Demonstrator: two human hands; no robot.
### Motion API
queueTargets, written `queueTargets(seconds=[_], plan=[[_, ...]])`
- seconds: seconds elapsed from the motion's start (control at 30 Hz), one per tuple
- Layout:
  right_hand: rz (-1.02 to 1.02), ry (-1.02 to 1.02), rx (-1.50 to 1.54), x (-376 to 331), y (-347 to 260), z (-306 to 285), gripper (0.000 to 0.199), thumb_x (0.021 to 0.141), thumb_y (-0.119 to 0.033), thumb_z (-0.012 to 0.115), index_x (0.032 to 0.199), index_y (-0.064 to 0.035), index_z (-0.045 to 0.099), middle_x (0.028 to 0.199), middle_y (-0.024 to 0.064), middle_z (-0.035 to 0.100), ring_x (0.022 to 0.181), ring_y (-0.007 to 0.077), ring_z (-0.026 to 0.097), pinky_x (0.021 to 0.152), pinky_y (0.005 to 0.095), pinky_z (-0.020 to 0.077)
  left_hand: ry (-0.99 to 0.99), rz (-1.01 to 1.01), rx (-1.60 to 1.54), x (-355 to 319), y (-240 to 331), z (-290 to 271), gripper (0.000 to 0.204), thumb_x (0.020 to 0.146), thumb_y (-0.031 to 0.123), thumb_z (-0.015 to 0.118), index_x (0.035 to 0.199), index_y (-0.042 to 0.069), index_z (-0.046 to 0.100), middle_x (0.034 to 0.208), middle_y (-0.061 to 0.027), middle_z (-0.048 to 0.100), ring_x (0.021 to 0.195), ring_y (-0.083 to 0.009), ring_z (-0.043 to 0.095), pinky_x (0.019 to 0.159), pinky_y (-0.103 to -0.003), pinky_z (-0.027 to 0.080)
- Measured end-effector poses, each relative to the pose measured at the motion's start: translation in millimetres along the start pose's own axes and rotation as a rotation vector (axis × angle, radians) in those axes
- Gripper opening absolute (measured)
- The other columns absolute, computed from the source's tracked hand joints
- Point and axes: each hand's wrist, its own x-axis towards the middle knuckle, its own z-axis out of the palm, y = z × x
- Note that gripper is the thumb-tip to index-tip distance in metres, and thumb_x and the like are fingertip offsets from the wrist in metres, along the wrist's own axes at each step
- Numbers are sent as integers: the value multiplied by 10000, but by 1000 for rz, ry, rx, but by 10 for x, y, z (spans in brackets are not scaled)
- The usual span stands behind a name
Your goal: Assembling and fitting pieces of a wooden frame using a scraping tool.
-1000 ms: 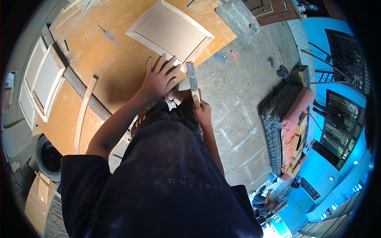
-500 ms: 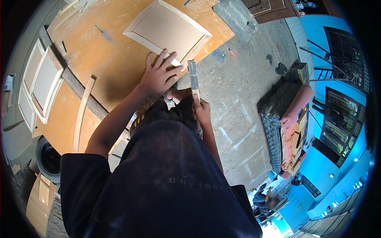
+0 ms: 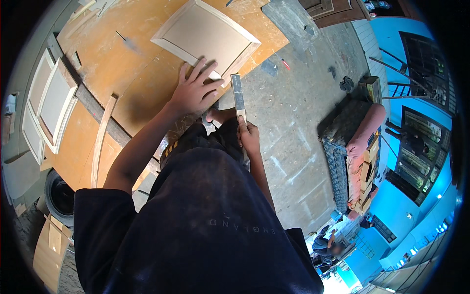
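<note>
A framed wooden panel [image 3: 208, 36], like a small cabinet door, lies on an orange-brown board table [image 3: 147, 73]. My left hand [image 3: 193, 93] is spread open at the panel's near edge, its fingertips over the frame by the near corner. My right hand [image 3: 248, 134] is closed round a long flat wooden strip [image 3: 238, 93] with a dark grey face, which points away from me. The far end of the strip is beside the panel's near right corner; whether they touch, I cannot tell.
Two more framed panels [image 3: 58, 108] lie at the left edge, near a curved wooden slat [image 3: 104, 134]. A black tyre [image 3: 59, 196] is at lower left. A padded sofa [image 3: 350, 157] stands on the concrete floor [image 3: 293, 127] at right. Another person [image 3: 325, 247] is farther off.
My left hand has drawn slightly back and to the left. The strip's far end has shifted a little to the left; my right hand still grips it.
</note>
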Motion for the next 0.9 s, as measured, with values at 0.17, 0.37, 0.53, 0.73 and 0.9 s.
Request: queueTargets(seconds=[0.17, 0.37, 0.53, 0.73, 0.9], plan=[[-11, -4, -3, -13, -26, 0, 519, 1008, -488, 581, 714, -62, 550, 569, 5, 494, 419, 90, 430, 395, 267, 332, -21, 66, -24, -89, -27, 11, 407, 956, 344, 577, 1355, 276, 626, 1592, -83, 370, 1488, -337, 275, 1140, -657, 159], [2, -9, -19, -12, -34, -5, 523, 1007, -496, 579, 716, -63, 552, 579, 5, 499, 432, 90, 439, 400, 268, 336, 78, -87, 149, 32, -228, 135, 432, 979, 391, 553, 1399, 294, 583, 1592, -66, 371, 1488, -329, 272, 1109, -688, 183], [2, 2, -21, -2, -7, -5, 528, 1003, -505, 582, 717, -62, 555, 579, 5, 500, 433, 91, 442, 403, 265, 341, 32, -164, 200, 64, -375, 157, 468, 994, 434, 532, 1444, 303, 532, 1603, -49, 354, 1504, -330, 248, 1118, -704, 186], [-6, 3, -33, 1, -26, -6, 542, 998, -520, 583, 714, -59, 558, 569, 3, 495, 423, 91, 439, 403, 266, 342, 27, -166, 178, 44, -390, 184, 485, 998, 451, 525, 1461, 308, 511, 1603, -44, 354, 1510, -329, 243, 1130, -705, 184], [-7, 3, -30, 2, -33, -16, 538, 998, -514, 588, 715, -57, 558, 567, 5, 496, 421, 91, 438, 401, 268, 340, 44, -161, 172, 46, -389, 187, 482, 998, 455, 525, 1455, 304, 518, 1596, -43, 364, 1509, -326, 245, 1127, -710, 183]])
